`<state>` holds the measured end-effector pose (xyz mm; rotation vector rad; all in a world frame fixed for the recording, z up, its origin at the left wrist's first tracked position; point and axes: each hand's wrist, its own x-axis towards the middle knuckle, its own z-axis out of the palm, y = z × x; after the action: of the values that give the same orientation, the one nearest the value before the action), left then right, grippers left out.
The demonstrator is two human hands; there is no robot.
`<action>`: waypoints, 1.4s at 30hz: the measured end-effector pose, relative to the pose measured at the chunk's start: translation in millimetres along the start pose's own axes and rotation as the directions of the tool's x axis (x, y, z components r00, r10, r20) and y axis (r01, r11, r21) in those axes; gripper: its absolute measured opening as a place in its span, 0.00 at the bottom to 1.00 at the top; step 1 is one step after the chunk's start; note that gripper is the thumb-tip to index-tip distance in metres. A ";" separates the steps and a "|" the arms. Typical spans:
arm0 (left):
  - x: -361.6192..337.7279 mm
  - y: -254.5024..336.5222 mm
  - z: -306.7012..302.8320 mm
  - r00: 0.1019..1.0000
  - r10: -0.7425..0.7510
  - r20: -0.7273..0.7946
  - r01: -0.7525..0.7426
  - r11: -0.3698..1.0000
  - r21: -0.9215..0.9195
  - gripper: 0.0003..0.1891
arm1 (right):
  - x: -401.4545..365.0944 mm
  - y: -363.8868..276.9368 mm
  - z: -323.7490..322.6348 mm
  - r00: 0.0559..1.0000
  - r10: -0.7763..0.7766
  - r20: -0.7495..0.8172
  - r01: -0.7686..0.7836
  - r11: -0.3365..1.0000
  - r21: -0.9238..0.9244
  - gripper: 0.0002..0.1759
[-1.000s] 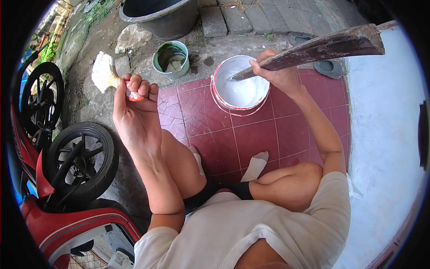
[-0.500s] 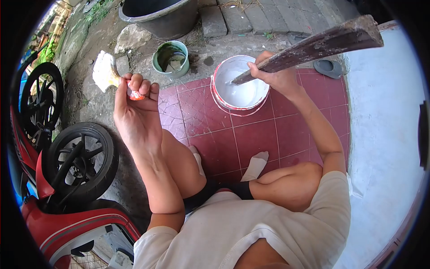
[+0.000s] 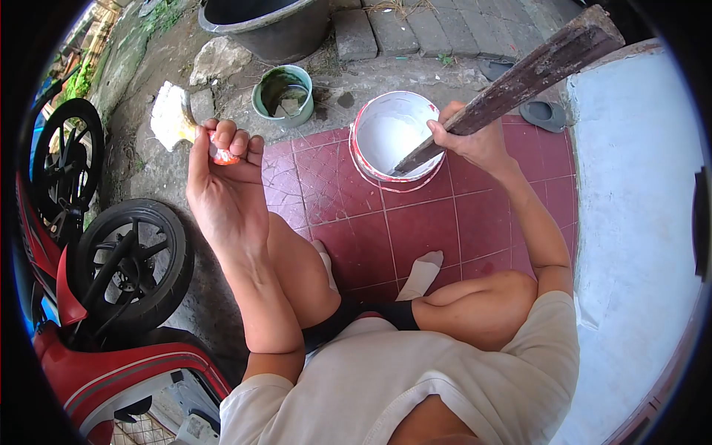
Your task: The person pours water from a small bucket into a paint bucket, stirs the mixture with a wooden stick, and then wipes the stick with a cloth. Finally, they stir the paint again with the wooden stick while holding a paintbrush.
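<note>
My left hand (image 3: 226, 167) is closed around the orange handle of a paintbrush (image 3: 173, 119), its bristles coated in white, held up to the left. My right hand (image 3: 475, 137) grips a long, dark wooden stick (image 3: 538, 70), which slants from the upper right down into a bucket (image 3: 356, 152). White paint (image 3: 391, 137) fills part of that bucket, and the stick's lower end reaches into it at the near right side. Red smears mark the bucket's rim, and its handle hangs down in front.
A small green pail (image 3: 259, 104) stands left of the bucket, with a large black tub (image 3: 289, 37) behind it. A red motorbike (image 3: 133, 371) and wheels are at left. One grey sandal (image 3: 544, 115) lies beside the pale wall (image 3: 638, 222). Red tiles (image 3: 423, 230) cover the floor.
The stick's lower end has swung from the middle of the paint toward the bucket's near right side, and my right hand has shifted slightly right and down. The brush stays nearly still.
</note>
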<state>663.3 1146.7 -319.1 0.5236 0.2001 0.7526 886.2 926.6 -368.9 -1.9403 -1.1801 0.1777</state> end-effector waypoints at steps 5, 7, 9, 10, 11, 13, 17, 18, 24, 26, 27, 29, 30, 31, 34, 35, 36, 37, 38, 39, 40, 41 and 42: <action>-1.5 -1.9 2.2 1.000 -0.004 0.014 0.004 1.000 0.000 0.07 | 16.0 8.9 10.3 0.991 -0.107 -0.084 0.107 0.994 -0.002 0.15; -2.4 -2.5 3.1 1.000 -0.002 0.009 0.002 1.000 0.015 0.07 | 24.6 16.4 11.9 0.986 -0.141 -0.088 0.136 0.989 -0.056 0.15; -2.0 -2.6 3.0 1.000 0.000 0.006 -0.001 1.000 0.024 0.07 | 31.3 17.6 14.0 0.972 -0.203 -0.119 0.196 0.978 -0.070 0.15; -1.6 -2.4 2.9 1.000 0.002 0.004 -0.002 1.000 0.029 0.07 | 30.3 21.6 16.8 0.978 -0.177 -0.112 0.170 0.983 -0.076 0.14; -1.4 -2.1 2.6 1.000 0.005 0.005 -0.005 1.000 0.031 0.07 | 27.7 20.8 18.6 0.978 -0.184 -0.099 0.178 0.982 -0.063 0.13; -1.0 -1.4 1.3 1.000 0.013 0.003 -0.013 0.999 0.031 0.07 | 20.4 15.6 22.6 0.977 -0.200 -0.069 0.198 0.979 -0.037 0.13; 0.3 -1.1 0.1 1.000 0.001 -0.002 -0.001 1.000 0.030 0.07 | 1.4 2.9 20.4 0.984 -0.175 0.030 0.175 0.985 0.006 0.10; 0.6 -1.5 -0.1 1.000 0.000 -0.001 0.000 1.000 0.028 0.07 | -0.7 -1.0 16.0 0.989 -0.137 0.057 0.135 0.990 0.029 0.10; 0.0 -2.0 2.9 1.000 -0.007 0.011 0.007 1.000 0.003 0.07 | 2.5 -0.4 4.6 0.995 -0.019 0.100 0.016 0.999 0.034 0.11; -0.3 -2.8 4.7 1.000 -0.007 0.018 0.007 1.000 0.003 0.06 | 11.0 -0.8 10.2 0.996 -0.073 0.046 0.070 0.995 0.069 0.12; -0.2 -3.3 4.5 1.000 -0.009 0.020 0.009 1.000 0.001 0.06 | 16.4 -1.2 14.4 0.995 -0.099 0.016 0.098 0.992 0.085 0.12; -0.2 -4.0 4.6 1.000 -0.013 0.026 0.013 1.000 0.002 0.06 | 26.7 4.3 26.2 0.989 -0.137 -0.047 0.142 0.983 0.117 0.13; -0.6 -3.9 4.5 0.999 -0.015 0.028 0.015 1.000 0.004 0.07 | 32.5 5.2 28.6 0.983 -0.171 -0.064 0.177 0.980 0.091 0.13; -0.6 -3.8 4.3 0.999 -0.015 0.030 0.015 1.000 0.005 0.07 | 38.2 6.8 29.6 0.975 -0.207 -0.080 0.212 0.975 0.064 0.13; 0.9 -3.2 1.0 1.000 0.011 -0.010 -0.010 0.999 0.048 0.07 | 47.0 16.2 33.2 0.959 -0.225 -0.169 0.233 0.972 0.025 0.13; 0.6 -2.9 1.6 1.000 0.012 -0.005 -0.012 0.999 0.043 0.07 | 48.2 18.5 32.6 0.954 -0.234 -0.188 0.240 0.971 0.011 0.13; -0.3 -2.3 2.6 1.000 0.014 0.000 -0.014 0.999 0.039 0.07 | 48.2 21.4 30.8 0.948 -0.243 -0.206 0.247 0.969 -0.003 0.14; -0.9 -1.9 3.1 1.000 0.013 0.004 -0.013 0.999 0.035 0.07 | 47.6 24.5 28.7 0.942 -0.249 -0.224 0.252 0.968 -0.017 0.14; -0.7 -1.8 2.8 1.000 0.012 0.004 -0.013 0.999 0.038 0.07 | 47.4 27.7 26.3 0.942 -0.242 -0.231 0.246 0.969 -0.010 0.14; -0.5 -1.9 2.4 1.000 0.011 0.004 -0.011 0.999 0.041 0.07 | 46.8 31.0 23.4 0.942 -0.234 -0.239 0.240 0.971 -0.004 0.14; -0.2 -1.6 2.0 1.000 0.010 0.004 -0.010 0.999 0.045 0.07 | 45.5 33.9 20.3 0.942 -0.227 -0.247 0.234 0.972 0.003 0.14; -0.1 -1.5 2.1 1.000 0.006 0.003 -0.007 0.999 0.041 0.07 | 42.9 37.1 16.2 0.945 -0.224 -0.238 0.220 0.975 -0.041 0.14; -0.6 -1.4 2.4 1.000 0.005 0.002 -0.005 0.999 0.037 0.07 | 39.9 40.2 11.3 0.948 -0.222 -0.228 0.208 0.975 -0.085 0.14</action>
<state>664.6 1144.5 -317.8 0.5604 0.2116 0.7543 929.2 956.2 -393.5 -1.8094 -1.2361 -0.2019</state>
